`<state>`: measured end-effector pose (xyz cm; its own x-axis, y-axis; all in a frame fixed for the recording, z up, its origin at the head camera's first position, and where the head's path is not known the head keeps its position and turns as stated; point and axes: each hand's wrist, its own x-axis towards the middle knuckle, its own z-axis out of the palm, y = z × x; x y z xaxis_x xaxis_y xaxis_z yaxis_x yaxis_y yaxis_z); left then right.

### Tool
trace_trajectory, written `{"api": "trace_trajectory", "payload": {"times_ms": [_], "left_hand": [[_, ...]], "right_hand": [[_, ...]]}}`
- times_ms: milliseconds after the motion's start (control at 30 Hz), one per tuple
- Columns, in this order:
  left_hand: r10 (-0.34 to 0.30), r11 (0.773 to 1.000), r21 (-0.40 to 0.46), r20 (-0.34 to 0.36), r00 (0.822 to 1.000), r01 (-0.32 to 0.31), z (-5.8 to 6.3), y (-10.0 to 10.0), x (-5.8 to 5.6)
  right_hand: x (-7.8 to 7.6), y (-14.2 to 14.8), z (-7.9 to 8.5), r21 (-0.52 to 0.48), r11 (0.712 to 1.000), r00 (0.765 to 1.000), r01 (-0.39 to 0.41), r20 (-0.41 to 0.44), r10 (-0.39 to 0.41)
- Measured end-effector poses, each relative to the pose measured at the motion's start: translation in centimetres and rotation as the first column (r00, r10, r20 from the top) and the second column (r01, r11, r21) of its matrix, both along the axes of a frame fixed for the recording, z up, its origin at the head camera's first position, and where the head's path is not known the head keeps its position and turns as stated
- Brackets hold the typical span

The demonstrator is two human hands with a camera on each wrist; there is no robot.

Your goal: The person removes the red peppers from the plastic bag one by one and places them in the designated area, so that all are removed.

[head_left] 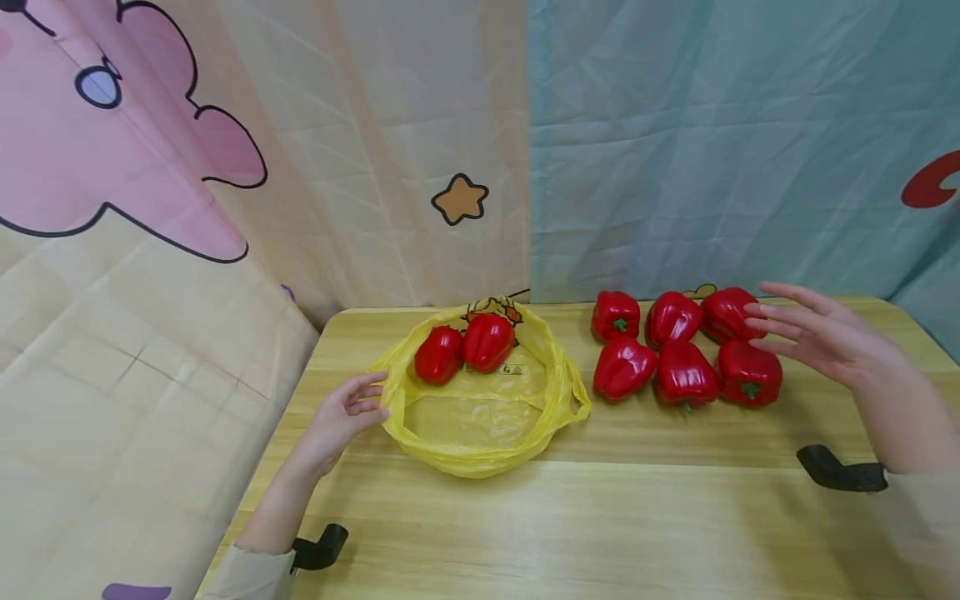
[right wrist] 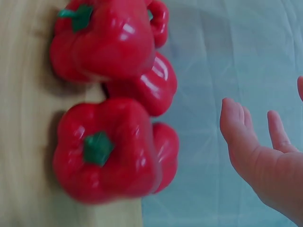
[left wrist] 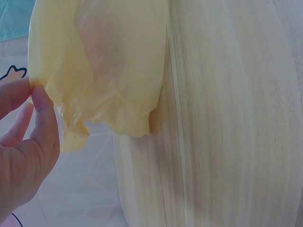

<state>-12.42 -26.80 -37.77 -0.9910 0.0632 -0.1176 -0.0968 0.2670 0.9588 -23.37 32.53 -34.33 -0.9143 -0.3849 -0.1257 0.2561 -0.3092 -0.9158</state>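
In the head view, a yellow plastic bag [head_left: 480, 463] stands with its mouth wide open on the light wooden worktop [head_left: 637, 517]. Two red peppers lie inside it, side by side toward the back: the left one [head_left: 439, 356] and the right one [head_left: 489, 342]. The left hand [head_left: 341, 421] is at the bag's left side, thumb and fingers loosely curved and apart, with the tips at the outside of the yellow rim. To the right of the bag, six more red peppers [head_left: 686, 373] sit close together on the worktop in two rows of three, some showing green stems. The right hand [head_left: 840, 342] is at the right end of that group, palm toward them, fingers spread and holding nothing. A pale sleeve covers each forearm [head_left: 251, 575], and a black bracket juts out near each wrist [head_left: 321, 548]. Behind the worktop hangs a curtain [head_left: 675, 150], cream and blue-green, printed with an orange star [head_left: 461, 200].

In the left wrist view, the thumb and a fingertip of the left hand meet the edge of the crumpled bag; a faint reddish patch shows through the film.

In the right wrist view, the right hand is at the right edge, fingers apart, with a gap between it and the peppers. The nearest pepper turns its green stem toward the camera.
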Motion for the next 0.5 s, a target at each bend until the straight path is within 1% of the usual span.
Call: {"api": "trace_trajectory", "payload": {"times_ms": [133, 267, 433, 500], "left_hand": [[-0.001, 1.000, -0.003, -0.001, 1.000, 0.001, 0.0, 0.0, 0.1], [-0.003, 1.000, 0.000, -0.007, 1.000, 0.003, 0.1, 0.1, 0.1], [0.002, 1.000, 0.000, -0.009, 1.000, -0.002, 0.1, 0.1, 0.1], [0.002, 1.000, 0.001, -0.007, 1.000, -0.002, 0.0, 0.1, 0.0]], "right_hand": [[-0.5, -2.2, 1.0, 0.021, 1.000, 1.000, -0.020, -0.007, 0.020], [-1.0, -4.7, 2.0, 0.065, 0.997, 0.999, -0.031, -0.017, 0.032], [-1.4, -7.9, 2.9, 0.160, 0.986, 0.998, -0.047, -0.032, 0.053], [-1.6, -9.1, 3.2, 0.224, 0.973, 0.998, -0.048, -0.040, 0.058]]}}
